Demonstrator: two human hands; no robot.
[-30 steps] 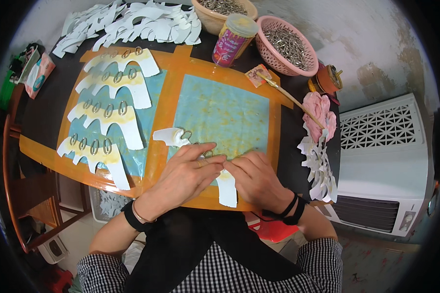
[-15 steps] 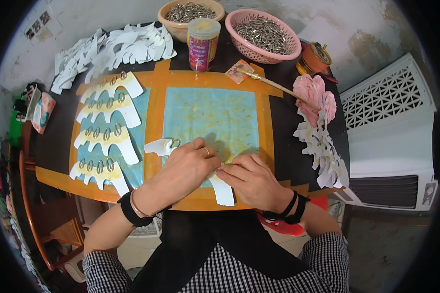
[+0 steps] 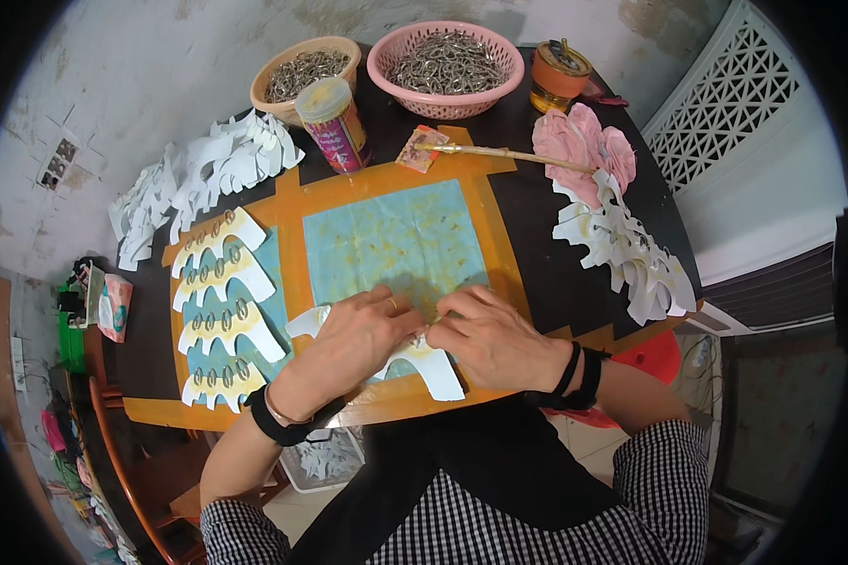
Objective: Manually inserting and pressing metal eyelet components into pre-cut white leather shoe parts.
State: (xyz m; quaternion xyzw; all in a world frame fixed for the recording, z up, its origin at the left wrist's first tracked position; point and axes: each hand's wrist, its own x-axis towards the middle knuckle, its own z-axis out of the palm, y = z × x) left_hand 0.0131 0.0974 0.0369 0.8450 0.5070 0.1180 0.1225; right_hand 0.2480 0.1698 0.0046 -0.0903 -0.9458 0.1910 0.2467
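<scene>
hands [image 3: 367, 339] [image 3: 485, 341] curled nearly closed, both pinching a white scalloped piece [image 3: 435, 369], blue sheet [image 3: 391, 235] beneath

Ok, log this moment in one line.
left hand: at white piece; right hand: same piece; left side: four ringed pieces; far side: pink basket, metal rings

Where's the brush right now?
Head view, upper part, right of centre: the brush lies beyond the right hand, tip over the small card, handle end over the pink cloth.
</scene>
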